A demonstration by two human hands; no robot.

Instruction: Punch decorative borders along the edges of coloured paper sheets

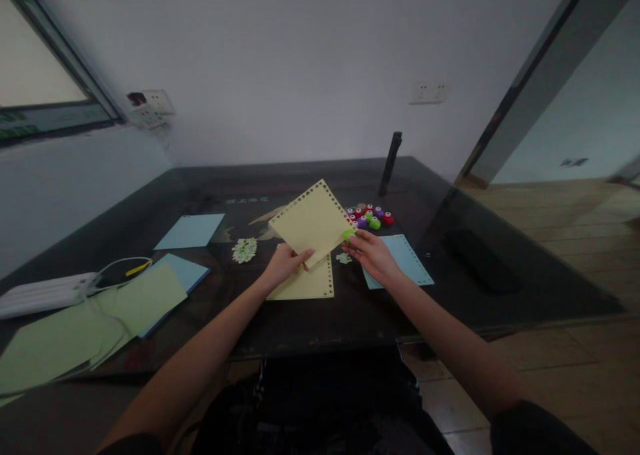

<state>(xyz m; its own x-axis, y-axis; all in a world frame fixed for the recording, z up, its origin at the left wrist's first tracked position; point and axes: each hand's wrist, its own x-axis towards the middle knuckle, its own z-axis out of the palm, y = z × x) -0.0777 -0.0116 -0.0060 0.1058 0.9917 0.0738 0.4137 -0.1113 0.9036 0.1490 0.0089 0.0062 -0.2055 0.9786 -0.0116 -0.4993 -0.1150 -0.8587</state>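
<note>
The left hand (287, 264), pinching the raised yellow sheet (311, 220), should steady it; the right hand (374, 255), gripping the green craft punch (348, 236), should align squarely.

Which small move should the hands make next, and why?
Perhaps squeeze the small green piece with the right hand while the left hand steadies the raised yellow sheet: the piece sits by the sheet's right corner, both upper edges are perforated, and the lower right edge looks plain.
</note>
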